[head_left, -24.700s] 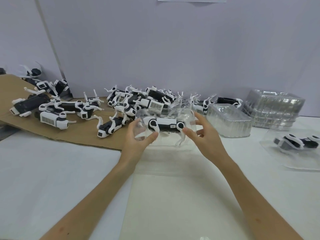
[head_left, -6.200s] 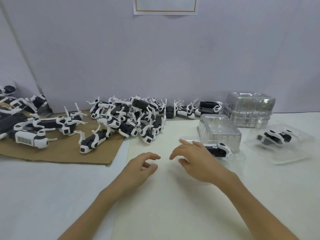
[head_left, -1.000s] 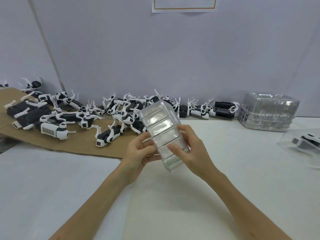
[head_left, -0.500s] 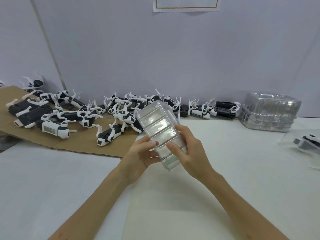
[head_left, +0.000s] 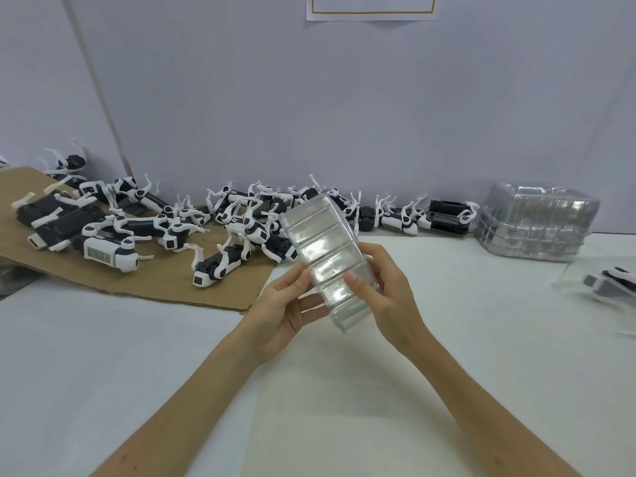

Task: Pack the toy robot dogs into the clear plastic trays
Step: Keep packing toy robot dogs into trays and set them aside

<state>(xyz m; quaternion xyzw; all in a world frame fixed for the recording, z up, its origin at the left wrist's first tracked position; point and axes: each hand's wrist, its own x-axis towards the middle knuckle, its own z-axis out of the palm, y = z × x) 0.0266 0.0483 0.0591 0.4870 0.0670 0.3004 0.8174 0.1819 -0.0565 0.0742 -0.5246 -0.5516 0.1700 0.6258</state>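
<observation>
A clear plastic tray [head_left: 323, 249] is held up above the table, tilted with its ribbed underside toward me. My left hand [head_left: 285, 308] grips its left edge with thumb and fingers. My right hand [head_left: 385, 290] grips its right side, thumb on the face. Several black and white toy robot dogs [head_left: 241, 225] lie heaped behind the tray. One packed dog in a clear tray [head_left: 609, 284] sits at the far right edge.
A brown cardboard sheet [head_left: 144, 284] lies at the left under some of the dogs. A stack of clear trays [head_left: 537, 222] stands at the back right by the wall. A white sheet [head_left: 344, 407] covers the table below my hands.
The tray has stayed in both hands over the last second, tilting only slightly. Six seconds ago my hands were bare over the table beside a packed tray.
</observation>
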